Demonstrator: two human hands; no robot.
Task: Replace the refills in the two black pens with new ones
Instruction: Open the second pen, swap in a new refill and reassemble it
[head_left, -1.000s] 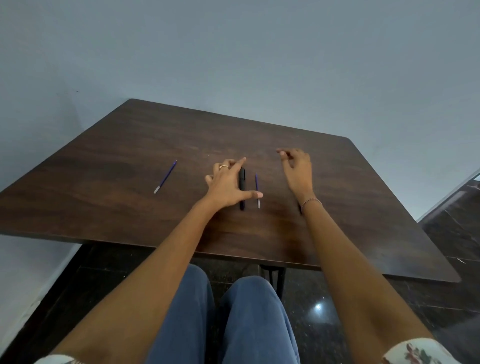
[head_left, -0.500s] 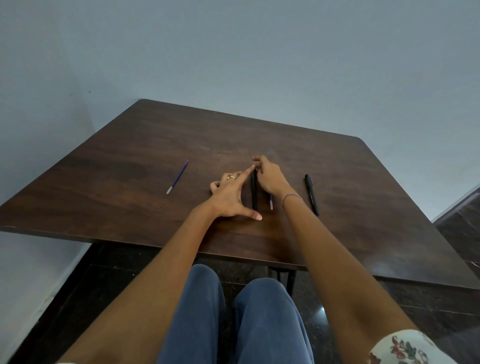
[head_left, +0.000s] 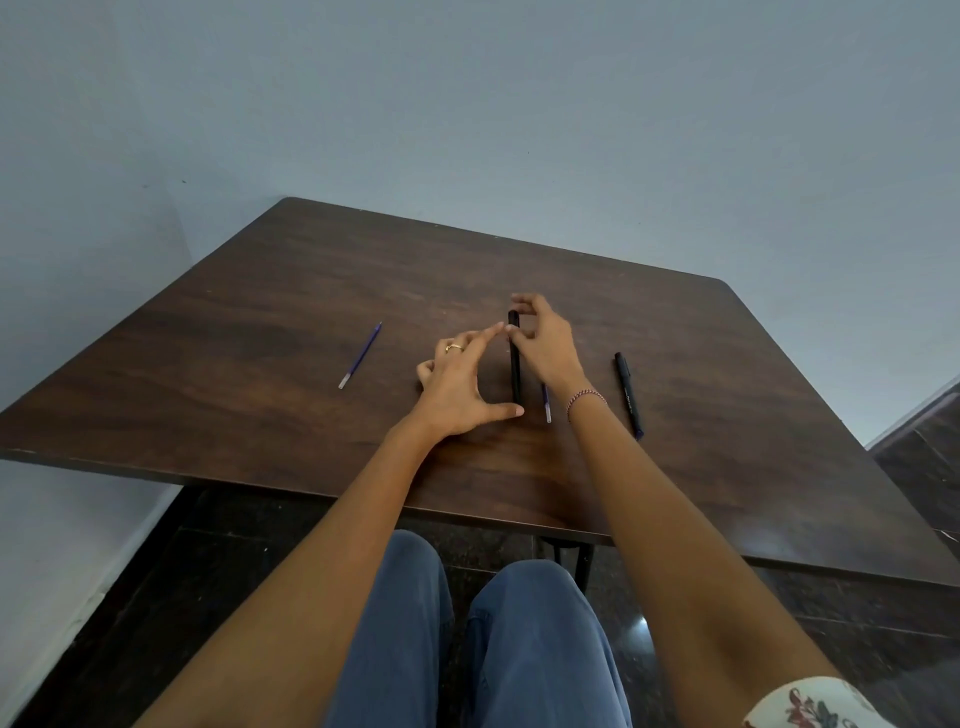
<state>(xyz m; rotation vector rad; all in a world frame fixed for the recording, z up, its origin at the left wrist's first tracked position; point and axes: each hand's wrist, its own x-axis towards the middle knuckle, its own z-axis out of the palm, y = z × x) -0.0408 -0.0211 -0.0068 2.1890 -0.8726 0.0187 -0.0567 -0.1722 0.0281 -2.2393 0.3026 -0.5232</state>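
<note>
A black pen (head_left: 515, 364) lies lengthwise at the middle of the dark wooden table (head_left: 260, 338). My right hand (head_left: 545, 345) pinches its far end between thumb and fingers. My left hand (head_left: 460, 384) rests on the table just left of the pen, fingers spread, thumb tip touching the pen's near end. A blue refill (head_left: 546, 402) lies right of this pen, mostly hidden under my right wrist. The second black pen (head_left: 628, 393) lies further right, untouched. Another blue refill (head_left: 360, 355) lies apart on the left.
The table's near edge (head_left: 467, 514) runs above my knees, with a dark tiled floor (head_left: 130, 597) below. Grey walls stand behind and to the left. The table's right corner drops off near a dark step (head_left: 924, 431).
My right hand moved left from the right pen to the middle pen and closed its fingers on the far end. My left hand stayed beside the pen. The camera tilted slightly.
</note>
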